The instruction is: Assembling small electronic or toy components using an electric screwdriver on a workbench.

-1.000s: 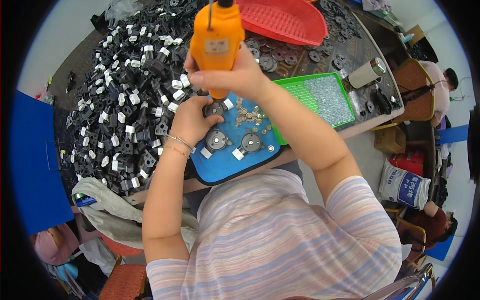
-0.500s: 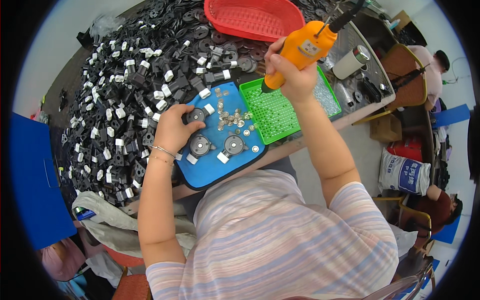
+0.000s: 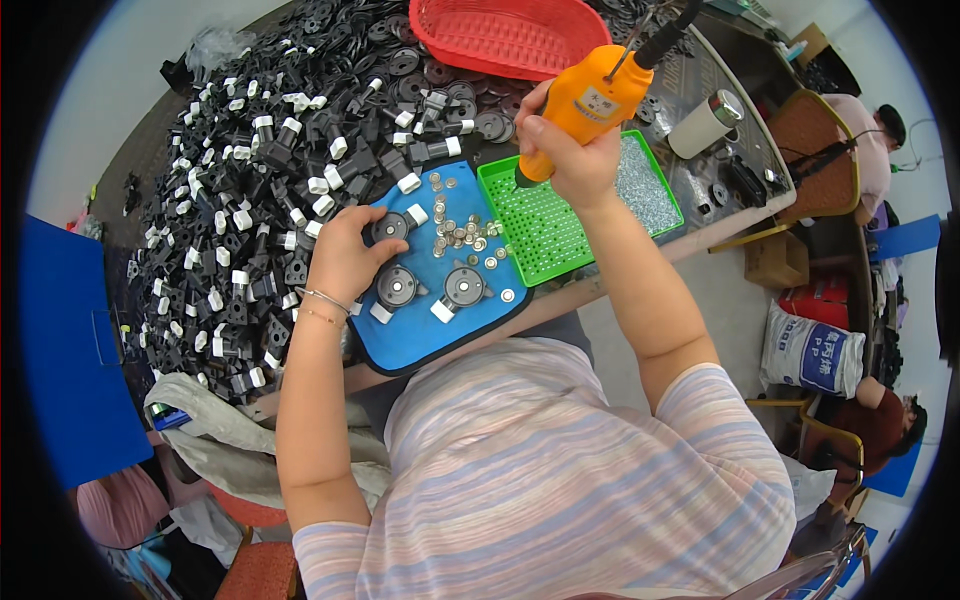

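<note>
My right hand grips an orange electric screwdriver, its tip down over the green perforated tray. My left hand rests on a black round part with a white end at the top left of the blue mat. Two more black round parts, one and another, lie on the mat below it. Several small silver washers are scattered on the mat between the parts and the tray.
A big heap of black and white parts covers the table's left and far side. A red basket stands at the back. Small silver screws fill the tray's right side. A white cylinder stands to the right. Other people sit at far right.
My right hand has swung the orange screwdriver from above the blue mat to the right, over the green tray. My left hand stays on the black part.
</note>
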`<state>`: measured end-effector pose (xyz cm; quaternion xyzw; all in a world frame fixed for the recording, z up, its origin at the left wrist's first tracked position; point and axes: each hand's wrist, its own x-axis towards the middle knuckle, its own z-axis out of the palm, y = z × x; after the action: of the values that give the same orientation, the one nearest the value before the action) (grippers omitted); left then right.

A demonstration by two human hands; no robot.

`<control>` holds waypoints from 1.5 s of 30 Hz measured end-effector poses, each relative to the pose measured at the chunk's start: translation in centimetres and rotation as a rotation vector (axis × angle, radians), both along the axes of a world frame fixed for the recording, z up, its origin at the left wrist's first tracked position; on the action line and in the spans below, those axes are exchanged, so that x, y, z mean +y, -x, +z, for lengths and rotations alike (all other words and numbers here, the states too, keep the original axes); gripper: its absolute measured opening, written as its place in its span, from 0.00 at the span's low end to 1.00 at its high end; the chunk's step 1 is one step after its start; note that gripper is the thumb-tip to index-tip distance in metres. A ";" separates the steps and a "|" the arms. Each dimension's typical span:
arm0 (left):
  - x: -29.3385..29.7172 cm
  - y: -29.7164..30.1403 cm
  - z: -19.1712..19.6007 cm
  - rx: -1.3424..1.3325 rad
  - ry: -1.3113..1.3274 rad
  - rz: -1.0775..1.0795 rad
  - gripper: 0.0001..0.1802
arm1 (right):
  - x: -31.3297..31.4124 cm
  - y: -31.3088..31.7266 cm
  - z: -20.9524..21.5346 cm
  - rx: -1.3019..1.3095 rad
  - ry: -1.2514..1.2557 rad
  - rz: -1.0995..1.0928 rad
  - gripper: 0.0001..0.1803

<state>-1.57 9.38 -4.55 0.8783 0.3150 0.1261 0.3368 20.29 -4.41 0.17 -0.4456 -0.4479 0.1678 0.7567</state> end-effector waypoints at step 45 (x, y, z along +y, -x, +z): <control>-1.1 5.8 -0.8 -0.164 0.134 0.057 0.21 | 7.5 13.0 2.2 0.014 0.120 0.626 0.19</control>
<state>-7.35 8.31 -5.31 0.8313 0.3188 0.1858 0.4157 7.28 3.09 2.38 -0.3287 -0.5472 0.4217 0.6440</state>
